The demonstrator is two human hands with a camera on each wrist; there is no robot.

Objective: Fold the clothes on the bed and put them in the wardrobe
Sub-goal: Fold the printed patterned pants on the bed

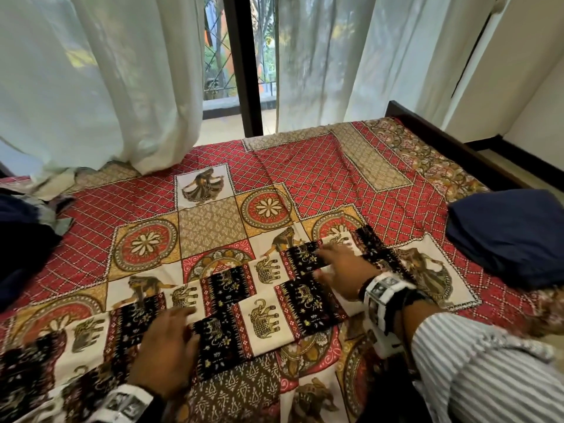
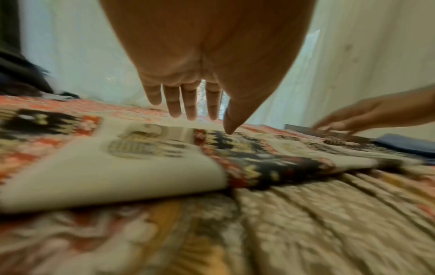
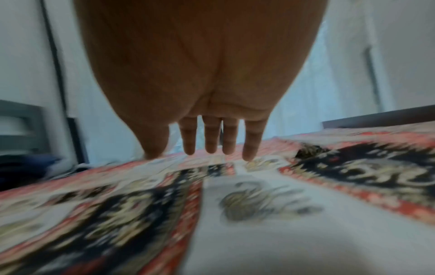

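Note:
A patterned cloth (image 1: 262, 315) with black, red and cream elephant squares lies stretched in a long folded strip across the bed (image 1: 320, 178). My left hand (image 1: 171, 343) lies flat on its near left part, fingers straight. My right hand (image 1: 338, 270) presses flat on its far right part, fingers spread. The left wrist view shows the left hand (image 2: 195, 104) with straight fingers above the cloth's folded edge (image 2: 141, 167), and the right hand (image 2: 353, 122) beyond. In the right wrist view the right hand (image 3: 212, 145) has its fingertips down on the cloth (image 3: 247, 204). Both wrist views are blurred.
A folded dark blue garment (image 1: 512, 236) sits on the bed's right side. A heap of dark and grey clothes (image 1: 27, 236) lies at the left edge. White curtains (image 1: 106, 87) hang behind the bed before a window. The dark bed frame (image 1: 442, 135) runs along the right.

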